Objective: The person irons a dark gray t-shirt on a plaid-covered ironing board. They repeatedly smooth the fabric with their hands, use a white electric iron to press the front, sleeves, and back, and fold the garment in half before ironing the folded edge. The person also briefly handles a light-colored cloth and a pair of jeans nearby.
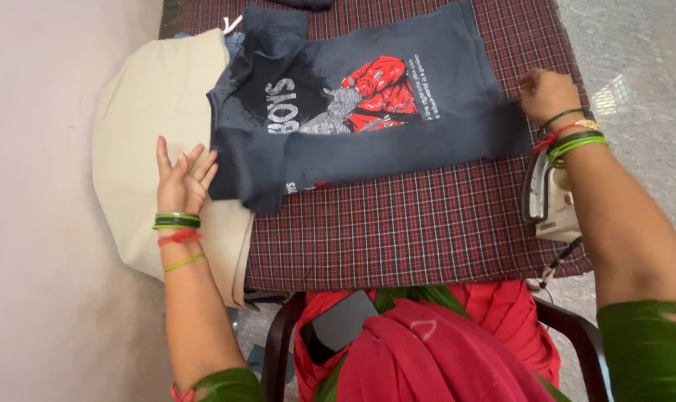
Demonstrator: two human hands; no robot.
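A dark blue T-shirt with a red and grey print lies spread on a table covered by a red checked cloth. My left hand rests flat, fingers apart, at the shirt's left edge, touching the cloth near the neck. My right hand pinches the shirt's right hem, fingers closed on the fabric. Both wrists wear green and red bangles.
A cream cloth lies under the shirt's left side and hangs off the table. A white electric iron stands at the table's right edge, below my right wrist. A dark phone lies on my red-clad lap.
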